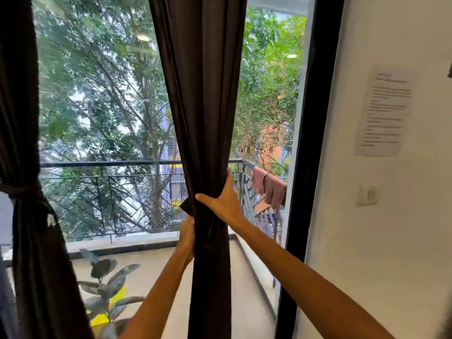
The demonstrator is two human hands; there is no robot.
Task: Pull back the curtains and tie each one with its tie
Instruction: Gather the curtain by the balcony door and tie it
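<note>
Hands meet on the middle curtain (205,118), which hangs gathered before the glass: the right hand (223,194) clasps the bundle from its right side, thumb across the front, while the left hand (187,234), just below, grips the left edge. A dark flap (186,205) juts out between them, probably the tie, though it cannot be told for sure. The cloth looks soft, limp and fairly light, likely to slip and spread unless squeezed at this waist height. Left fingers are hidden behind the folds. The left curtain (31,241) is already bound by its tie (20,189); its top and hem are cut off. The wall notice (385,111) is blurred.
</note>
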